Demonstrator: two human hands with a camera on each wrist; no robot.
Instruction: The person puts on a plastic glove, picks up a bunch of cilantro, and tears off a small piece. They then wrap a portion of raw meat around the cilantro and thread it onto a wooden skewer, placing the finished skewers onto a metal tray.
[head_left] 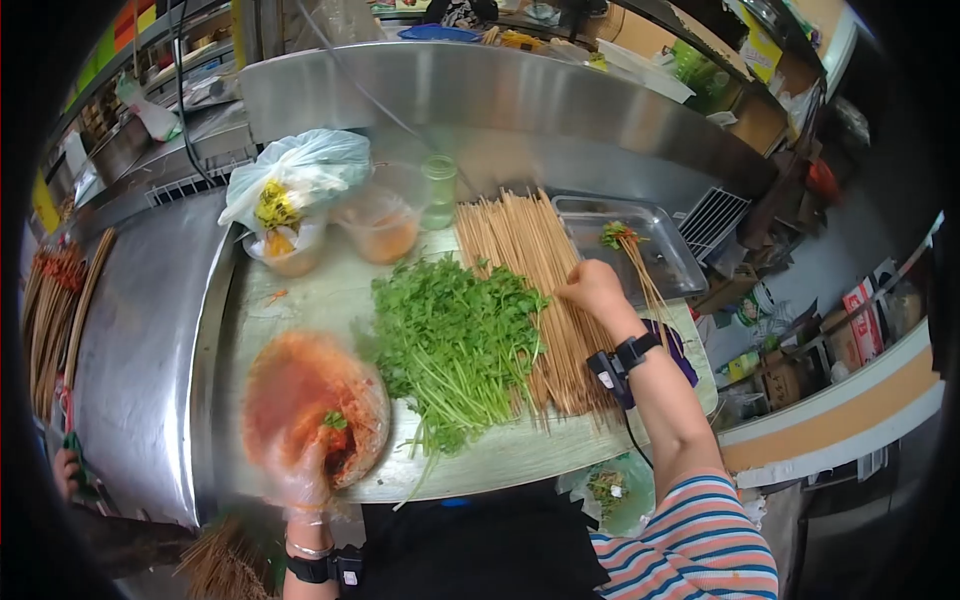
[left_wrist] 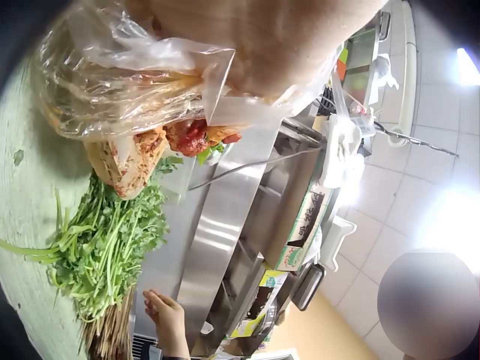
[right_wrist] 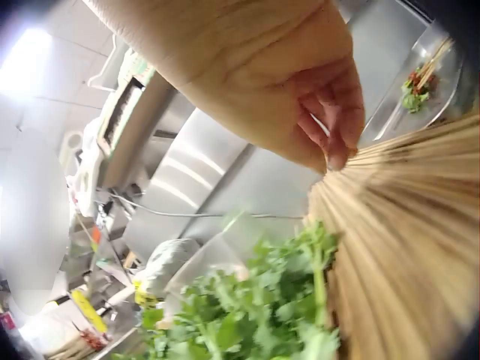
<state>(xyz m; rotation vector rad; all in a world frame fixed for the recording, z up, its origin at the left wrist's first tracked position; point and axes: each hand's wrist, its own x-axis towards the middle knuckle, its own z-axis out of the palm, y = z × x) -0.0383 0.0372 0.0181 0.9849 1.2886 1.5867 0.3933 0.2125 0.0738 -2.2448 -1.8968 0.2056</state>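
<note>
My left hand (head_left: 305,470), in a clear plastic glove, is over a clear bowl (head_left: 377,385) of red-coated food. In the left wrist view the glove (left_wrist: 120,94) is smeared with sauce, and its fingers are curled round red-coated food (left_wrist: 196,138) with a green leaf showing. My bare right hand (head_left: 597,290) is at the upper part of a wide bundle of thin wooden skewers (head_left: 570,350); in the right wrist view its thumb and fingertips (right_wrist: 337,154) pinch at a skewer end. Leafy green herbs (head_left: 450,340) lie between the bowl and the skewers.
Behind the herbs stand a tub of orange contents (head_left: 385,235), a bagged tub (head_left: 290,255) and a green cup (head_left: 438,190). A metal tray (head_left: 670,245) at the back right holds filled skewers (head_left: 640,262). A steel wall (head_left: 500,110) rises behind the board.
</note>
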